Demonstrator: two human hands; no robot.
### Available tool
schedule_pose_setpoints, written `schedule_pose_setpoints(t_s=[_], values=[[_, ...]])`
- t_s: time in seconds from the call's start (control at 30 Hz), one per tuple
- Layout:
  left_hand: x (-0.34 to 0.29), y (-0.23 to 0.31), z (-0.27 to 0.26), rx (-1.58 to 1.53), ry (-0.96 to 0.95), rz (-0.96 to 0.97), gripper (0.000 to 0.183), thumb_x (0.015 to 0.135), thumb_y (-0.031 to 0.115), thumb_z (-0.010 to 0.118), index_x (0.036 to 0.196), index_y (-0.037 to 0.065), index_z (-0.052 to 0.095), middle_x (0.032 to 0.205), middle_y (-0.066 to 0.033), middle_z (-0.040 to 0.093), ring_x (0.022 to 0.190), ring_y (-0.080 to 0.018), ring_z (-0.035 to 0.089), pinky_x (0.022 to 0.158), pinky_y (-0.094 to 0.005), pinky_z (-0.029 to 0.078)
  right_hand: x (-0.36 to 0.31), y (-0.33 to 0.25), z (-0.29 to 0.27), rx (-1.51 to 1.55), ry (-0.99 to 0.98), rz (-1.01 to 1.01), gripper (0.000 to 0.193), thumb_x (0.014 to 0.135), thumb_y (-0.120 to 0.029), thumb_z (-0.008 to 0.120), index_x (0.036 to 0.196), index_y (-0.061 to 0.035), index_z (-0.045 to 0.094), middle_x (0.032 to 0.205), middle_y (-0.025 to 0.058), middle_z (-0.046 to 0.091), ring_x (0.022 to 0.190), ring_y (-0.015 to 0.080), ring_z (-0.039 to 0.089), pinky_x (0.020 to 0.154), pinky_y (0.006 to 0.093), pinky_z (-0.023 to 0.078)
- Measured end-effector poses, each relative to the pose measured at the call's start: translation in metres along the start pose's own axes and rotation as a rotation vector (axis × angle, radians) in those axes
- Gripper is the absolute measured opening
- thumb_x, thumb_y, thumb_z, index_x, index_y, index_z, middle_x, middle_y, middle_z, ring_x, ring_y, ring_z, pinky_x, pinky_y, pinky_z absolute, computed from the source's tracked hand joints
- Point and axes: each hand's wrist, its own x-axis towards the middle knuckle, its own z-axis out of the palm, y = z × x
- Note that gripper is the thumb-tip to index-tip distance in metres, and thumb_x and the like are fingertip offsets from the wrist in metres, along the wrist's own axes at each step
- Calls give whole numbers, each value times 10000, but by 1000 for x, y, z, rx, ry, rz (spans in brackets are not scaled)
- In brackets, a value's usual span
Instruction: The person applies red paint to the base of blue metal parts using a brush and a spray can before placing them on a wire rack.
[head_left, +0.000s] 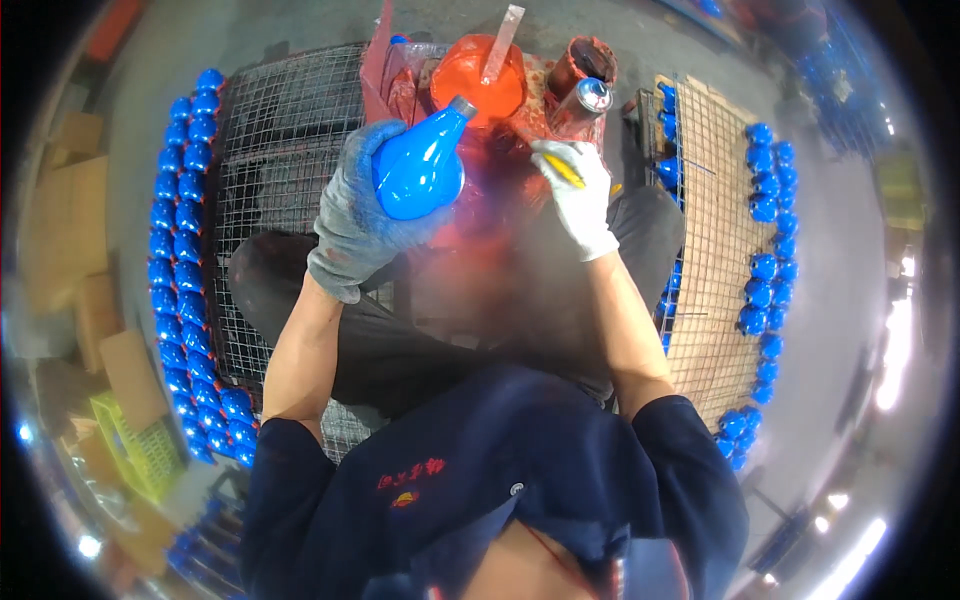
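Observation:
My left hand (pixel 358 205), in a grey glove, is closed round a glossy blue pear-shaped piece (pixel 415 172). Its narrow neck ends in a bare metal collar and points up and to the right. My right hand (pixel 582 195), in a white glove, grips a slim yellow-handled tool (pixel 565 170), apart from the blue piece; its working end is too indistinct to name. Beyond both hands sits a tub of orange-red paint (pixel 450 82) with a flat stick (pixel 502 45) standing in it. A metal can (pixel 580 108) is just beyond my right hand.
Wire mesh racks (pixel 285 150) flank me, with rows of blue rounded pieces (pixel 188 245) at left and more blue pieces (pixel 765 200) along the right rack (pixel 715 240). A dark-mouthed, red-stained container (pixel 592 58) stands behind the can. Cardboard boxes (pixel 75 200) and a yellow-green crate (pixel 135 445) lie far left.

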Motion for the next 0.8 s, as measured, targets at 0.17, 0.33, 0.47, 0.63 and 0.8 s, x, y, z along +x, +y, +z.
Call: schedule_pose_setpoints(t_s=[0.17,0.33,0.47,0.63,0.8], values=[[-3,21,3,105,-84,59,913,615,327,952,1368,102,487,1247,-153,629,1045,-357,686,855,-436,581,-12,-21,-20,515,389,439,165,917,12,721,1079,-19,713,1037,41,720,858,89,615,802,263,506],[-6,42,0,232,-125,189,905,609,348,944,1359,88,510,1271,-155,632,992,-362,706,800,-423,597,23,-61,-68,931,437,489,323,1053,-305,563,1165,-4,603,817,30,599,678,77,543,626,243,457],[-9,55,4,353,-187,288,779,648,354,899,1322,132,576,1256,-114,659,966,-309,721,714,-386,602,47,-88,-109,634,56,452,343,997,-324,649,1111,-2,677,808,15,632,630,80,543,590,251,449],[-10,70,5,466,-313,444,714,667,327,858,1319,157,624,1283,-83,657,958,-272,724,686,-356,593,72,-123,-135,305,-347,497,281,999,-270,658,927,2,641,764,59,631,687,162,592,657,313,481],[-12,78,9,452,-333,452,668,687,314,846,1302,156,636,1297,-81,650,928,-261,727,678,-351,587,65,-116,-136,292,-454,385,320,1001,-303,652,918,6,629,725,66,617,655,176,576,621,339,460]])
